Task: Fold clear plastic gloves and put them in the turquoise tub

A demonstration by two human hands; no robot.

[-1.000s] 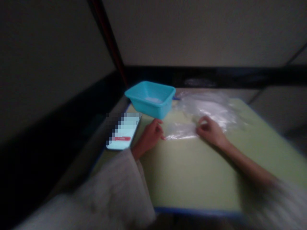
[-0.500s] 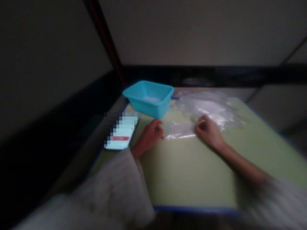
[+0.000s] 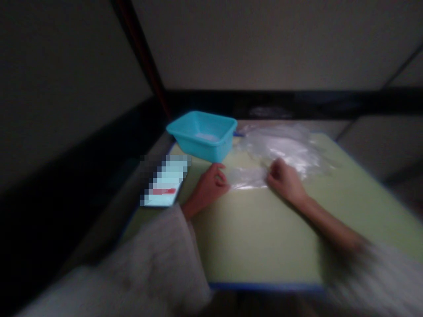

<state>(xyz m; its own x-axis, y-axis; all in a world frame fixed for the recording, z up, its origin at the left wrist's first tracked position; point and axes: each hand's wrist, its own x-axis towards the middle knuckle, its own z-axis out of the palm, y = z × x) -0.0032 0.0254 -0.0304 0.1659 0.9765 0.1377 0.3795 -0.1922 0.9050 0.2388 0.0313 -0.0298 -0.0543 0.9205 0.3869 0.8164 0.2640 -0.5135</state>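
Note:
A small clear plastic bag [image 3: 247, 178] lies stretched between my hands, low over the table or on it. My left hand [image 3: 212, 185] is at its left end, with fingers curled and thumb close to the bag's edge. At the other end, my right hand [image 3: 287, 179] has its thumb and fingers pinched on the bag. Just behind my right hand spreads a heap of clear plastic bags [image 3: 280, 143], shiny and crumpled. The picture is dim and blurred, so fine detail at the fingertips is hard to make out.
A turquoise plastic basin [image 3: 205, 149] stands at the back left of the yellow-green table [image 3: 261, 246], with something whitish inside. A phone with a lit screen [image 3: 167, 180] rests near the table's left edge. Dark walls or panels rise behind and to the left.
The fingers of my left hand have shifted slightly right and closed in on the bag's left end. My right hand still pinches the other end. The view has moved a little.

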